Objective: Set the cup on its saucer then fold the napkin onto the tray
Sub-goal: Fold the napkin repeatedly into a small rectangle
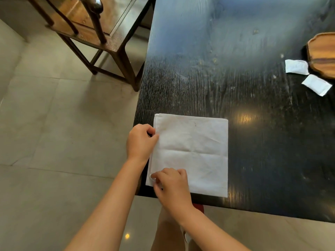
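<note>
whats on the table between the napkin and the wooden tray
In the head view, mostly bare dark table. Only two small white packets lie there, right against the wooden tray, far from the napkin.

A black table (235,73) with a coarse wood grain filled the right side of the view, its glossy top catching a warm spot of light. Near its right edge lay two small white packets (295,67), close together but apart; the farther one touched or just met the edge of a wooden piece there, and the nearer packet (316,84) sat tilted. Left of the table stood a dark wooden chair (94,31) with thin legs and crossbars. Pale grey floor tiles (54,124) spread below, shiny, with a small bright reflection near the bottom.
</note>
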A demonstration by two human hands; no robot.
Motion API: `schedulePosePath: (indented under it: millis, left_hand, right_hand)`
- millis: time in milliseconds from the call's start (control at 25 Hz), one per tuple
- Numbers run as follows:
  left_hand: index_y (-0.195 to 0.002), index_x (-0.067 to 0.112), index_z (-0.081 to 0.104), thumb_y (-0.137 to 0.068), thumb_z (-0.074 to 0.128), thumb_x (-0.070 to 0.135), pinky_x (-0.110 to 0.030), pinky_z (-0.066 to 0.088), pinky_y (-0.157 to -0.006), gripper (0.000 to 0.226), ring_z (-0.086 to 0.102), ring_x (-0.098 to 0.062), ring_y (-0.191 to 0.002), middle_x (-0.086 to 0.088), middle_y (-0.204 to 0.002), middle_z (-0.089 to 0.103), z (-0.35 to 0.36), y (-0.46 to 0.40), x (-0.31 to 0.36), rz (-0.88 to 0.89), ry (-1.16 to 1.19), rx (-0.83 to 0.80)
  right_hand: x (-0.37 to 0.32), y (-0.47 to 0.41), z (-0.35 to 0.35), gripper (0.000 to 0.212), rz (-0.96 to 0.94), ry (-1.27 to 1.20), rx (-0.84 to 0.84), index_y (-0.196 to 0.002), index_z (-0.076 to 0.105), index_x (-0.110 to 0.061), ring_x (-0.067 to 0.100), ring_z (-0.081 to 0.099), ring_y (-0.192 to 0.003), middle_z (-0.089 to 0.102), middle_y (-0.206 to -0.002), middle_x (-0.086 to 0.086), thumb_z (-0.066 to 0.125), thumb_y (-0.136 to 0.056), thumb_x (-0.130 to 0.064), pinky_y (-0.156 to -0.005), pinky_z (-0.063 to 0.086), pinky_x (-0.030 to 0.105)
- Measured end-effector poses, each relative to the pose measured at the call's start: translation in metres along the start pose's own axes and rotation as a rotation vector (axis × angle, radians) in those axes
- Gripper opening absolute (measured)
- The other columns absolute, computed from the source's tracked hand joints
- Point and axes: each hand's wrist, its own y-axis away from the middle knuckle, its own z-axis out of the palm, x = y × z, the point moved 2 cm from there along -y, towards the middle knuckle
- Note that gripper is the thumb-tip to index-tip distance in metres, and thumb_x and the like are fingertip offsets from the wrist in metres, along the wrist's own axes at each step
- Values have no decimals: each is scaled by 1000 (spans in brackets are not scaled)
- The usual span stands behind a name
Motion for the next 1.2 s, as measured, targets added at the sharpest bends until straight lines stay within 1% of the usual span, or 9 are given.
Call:
schedulePosePath:
  millis: [120,200,360,480,560,680,760,920,1200]
  left_hand:
    - [-73,9,69,-73,65,10,-27,37,-60,4,57,-19,-72,-4,-75,67,1,1,-1,-11,-18,26]
    - [-73,8,70,-73,66,9,-27,40,-62,4,58,-21,-72,-6,-75,68,1,3,0,-10,-16,35]
    - [-74,9,68,-79,66,9,-33,52,-67,5,58,-16,-69,-4,-76,65,15,22,21,44,41,-2]
    - [-87,11,62,-82,64,10,-36,54,-73,6,58,-18,-80,-3,-89,61,43,47,50,169,3,-45]
    - [-118,13,54,-82,59,13,-43,49,-89,37,55,-29,-113,-9,-122,57,68,63,71,355,-196,-22]
    - [-148,15,13,-93,39,29,-54,17,-113,62,11,-25,-145,-8,-158,15,103,79,82,591,-461,-134]
    - [-147,17,0,-97,26,35,-53,2,-115,59,-2,-19,-145,-1,-158,-1,117,79,73,594,-486,-195]
    - [-147,14,15,-94,17,36,-54,5,-113,58,8,-19,-143,0,-154,6,121,79,70,584,-504,-151]
    - [-146,11,23,-92,21,35,-59,10,-111,59,11,-19,-141,-2,-153,14,120,79,72,595,-505,-115]
  right_hand:
    - [2,0,-2,16,-100,70,87,-92,69,-22,18,58,-81,66,-84,-3,57,-83,-27,-75,33,32]
    - [15,3,-12,29,-114,159,192,-110,62,-25,23,57,-107,64,-112,2,50,-84,-32,-87,32,37]
    - [78,22,-44,59,-13,491,118,-145,23,-26,29,9,-144,15,-156,9,32,-91,-46,-110,7,53]
    - [124,50,-65,63,16,579,58,-148,9,-28,24,-4,-144,6,-158,6,28,-92,-50,-112,3,52]
    - [142,65,-76,64,37,594,41,-148,8,-29,22,-3,-144,7,-158,5,29,-92,-51,-112,3,51]
    - [153,77,-83,64,37,569,70,-147,5,-30,20,-3,-144,6,-157,4,29,-92,-50,-112,2,49]
    - [149,75,-84,61,73,464,144,-147,3,-31,14,-4,-144,6,-156,0,28,-94,-46,-114,-1,44]
    - [136,26,-94,56,114,301,272,-147,3,-24,10,-8,-143,1,-155,-3,24,-96,-32,-116,-5,39]
    - [184,9,-123,61,112,505,178,-146,4,-12,14,-5,-143,2,-157,2,24,-95,-37,-115,-4,41]
